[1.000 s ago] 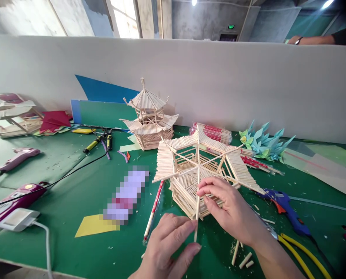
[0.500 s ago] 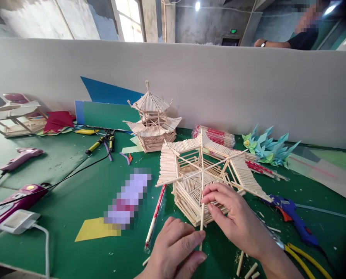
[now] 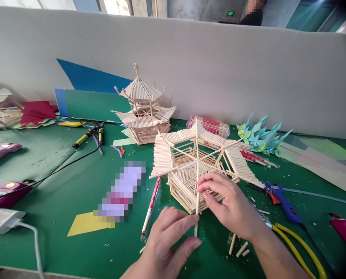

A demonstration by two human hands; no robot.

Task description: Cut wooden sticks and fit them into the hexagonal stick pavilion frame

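Across most of the lower frame, a green tabletop, scattered with scraps. Behind, from edge to edge of the upper frame, a pale upright partition. Right of centre, on the tabletop, a six-sided stick model, open at the top: slatted eaves along the far and outer sides, thin ribs meeting at a raised hub, layered sticks below.

From the lower right, the right hand, bent over the model's near side, fingertips and thumb closed on a slim stick in line with the hub and pointing toward the bottom of the frame. At bottom centre, the left hand, half curled, forefinger against the stick near its lower end, thumb set apart just below; cannot tell whether actually gripping.

Upper centre, upright behind the open model, a stick pagoda with two tiers of roof. To the left of that, a blue sheet and a green sheet propped near the partition. Left of centre, a lilac item, blurred into blocks, beside yellow paper.

At right, teal paper leaves; below, a blue glue gun, nozzle near an eave corner. Lower right, a yellow-handled tool, partly behind the right forearm. Past the right wrist, short cut pieces.
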